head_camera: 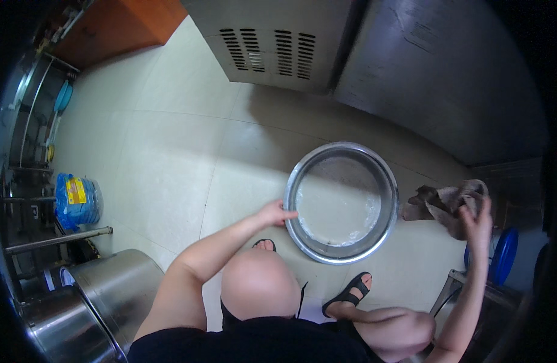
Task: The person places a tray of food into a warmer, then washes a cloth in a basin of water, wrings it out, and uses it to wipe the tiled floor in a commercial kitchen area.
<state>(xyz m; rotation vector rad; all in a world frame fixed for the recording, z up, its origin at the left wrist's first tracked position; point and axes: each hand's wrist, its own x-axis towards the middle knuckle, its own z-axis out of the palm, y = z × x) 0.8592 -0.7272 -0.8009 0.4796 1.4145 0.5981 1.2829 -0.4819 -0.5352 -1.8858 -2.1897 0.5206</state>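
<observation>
A round metal basin stands on the tiled floor in front of my feet. Cloudy liquid with some foam along its edge covers the basin's bottom. My left hand grips the basin's left rim, the thumb over the inside. Off to the right of the basin, my right hand holds a crumpled brown-grey cloth above the floor. Part of the cloth hangs toward the basin, apart from its rim.
Metal cabinets, one with a vented panel, stand ahead. At left are large metal pots, a blue-wrapped bundle and a metal rack. A metal-framed stand and a blue round object are at right.
</observation>
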